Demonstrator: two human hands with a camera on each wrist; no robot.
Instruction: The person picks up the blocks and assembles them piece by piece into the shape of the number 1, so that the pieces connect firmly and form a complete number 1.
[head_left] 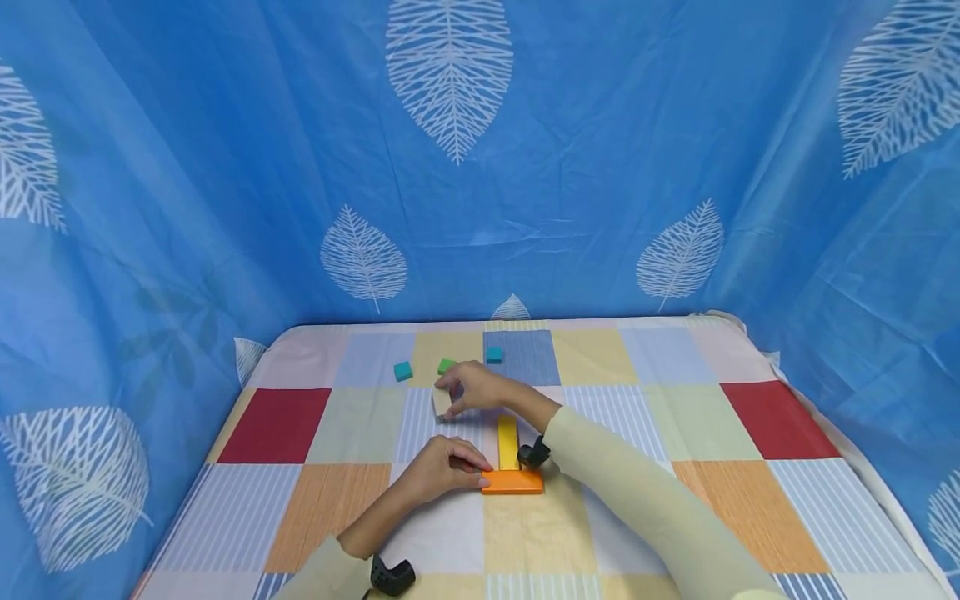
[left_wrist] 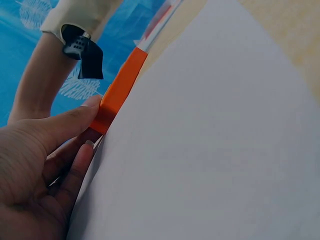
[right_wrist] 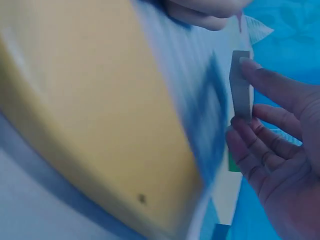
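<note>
My right hand (head_left: pixel 474 388) pinches a pale beige block (head_left: pixel 441 404) between thumb and fingertips. In the right wrist view this block (right_wrist: pixel 242 90) looks grey and stands clearly between the thumb and the fingers. With thumb and fingertips my left hand (head_left: pixel 442 468) holds the left end of a flat orange block (head_left: pixel 514 483). The left wrist view shows the thumb against one face of the orange block (left_wrist: pixel 121 92). A long yellow block (head_left: pixel 508 440) runs away from the orange block's far edge, forming a T; it fills much of the right wrist view.
Farther back lie a teal block (head_left: pixel 402 371), a green block (head_left: pixel 446 365) partly behind the right hand, and another teal block (head_left: pixel 494 355). A patchwork cloth (head_left: pixel 360 425) covers the table. Blue leaf-patterned curtains (head_left: pixel 540 167) hang behind and at both sides.
</note>
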